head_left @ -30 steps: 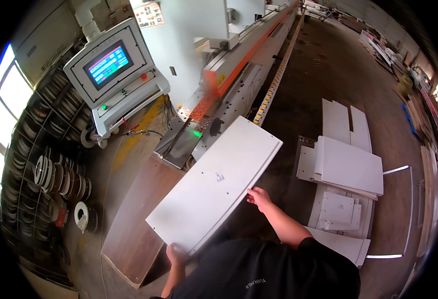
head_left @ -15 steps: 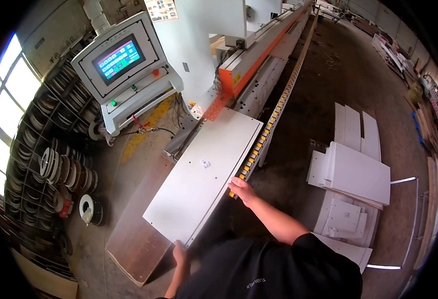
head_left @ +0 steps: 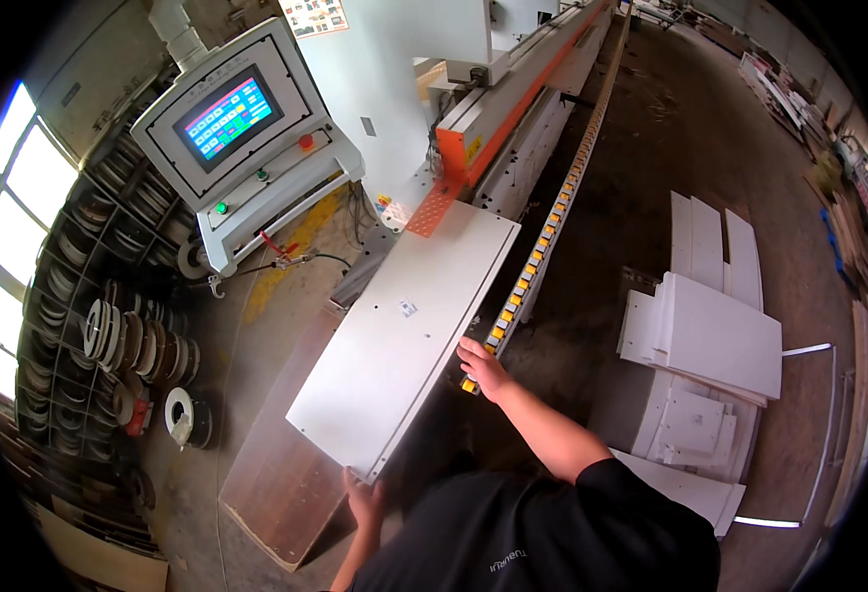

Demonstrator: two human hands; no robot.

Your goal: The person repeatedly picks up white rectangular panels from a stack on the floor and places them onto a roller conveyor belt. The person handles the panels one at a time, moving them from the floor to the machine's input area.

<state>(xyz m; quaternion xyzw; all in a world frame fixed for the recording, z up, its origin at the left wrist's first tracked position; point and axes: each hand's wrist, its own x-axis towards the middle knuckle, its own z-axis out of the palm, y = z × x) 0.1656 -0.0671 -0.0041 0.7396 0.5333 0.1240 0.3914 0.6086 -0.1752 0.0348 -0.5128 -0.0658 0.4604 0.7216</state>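
A long white panel (head_left: pixel 394 340) with small drilled holes and a paper label lies flat, its far end beneath an orange perforated guard (head_left: pixel 431 210) on a machine. At the panel's near end, my left hand (head_left: pixel 363 501) touches the edge with its fingers spread; part of them is hidden below the panel. My right hand (head_left: pixel 485 372) is beside the panel's right edge, fingers stretched out and holding nothing. Its fingertips are by the near end of a rail with yellow rollers (head_left: pixel 508 316); whether they touch the panel I cannot tell.
A control console (head_left: pixel 229 116) with a lit screen stands at left, near racks of edge-band rolls (head_left: pixel 123 331). Under the panel is a brown board (head_left: pixel 286 474). Stacked white panels (head_left: pixel 720 331) lie at right. The orange machine beam (head_left: pixel 523 109) runs away ahead.
My right hand has loosened from the panel's edge and its fingers have straightened. The left hand's fingers have spread at the near end. The view has shifted slightly.
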